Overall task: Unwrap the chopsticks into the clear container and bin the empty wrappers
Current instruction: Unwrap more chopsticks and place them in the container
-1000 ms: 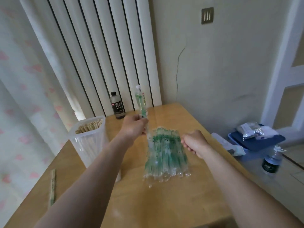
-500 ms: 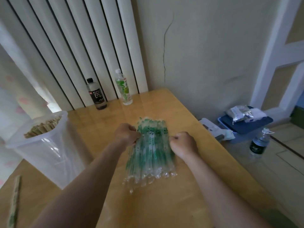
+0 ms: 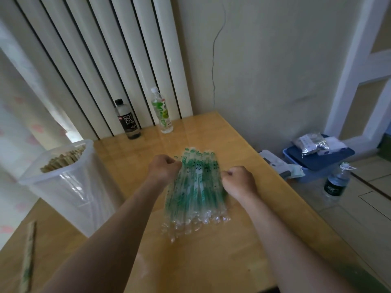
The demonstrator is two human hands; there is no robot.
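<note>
A pile of clear, green-printed chopstick wrappers (image 3: 194, 193) lies flat in the middle of the wooden table (image 3: 211, 261). I cannot tell whether chopsticks are still inside them. My left hand (image 3: 164, 168) is closed on the pile's far left edge. On the pile's right edge my right hand (image 3: 239, 180) is closed as well. To the left stands the tall clear container (image 3: 63, 193), filled with bare chopsticks (image 3: 63, 159). One paper-wrapped pair (image 3: 28, 256) lies near the table's left front edge.
A black soda bottle (image 3: 127, 119) and a green-labelled bottle (image 3: 161, 112) stand at the table's back by the radiator. On the floor to the right are a blue lidded box (image 3: 317, 161) with packets on it and a water bottle (image 3: 336, 180).
Both hands have closed in on the two sides of the wrapper pile and hold its far end. The view has tilted down and shifted right.
</note>
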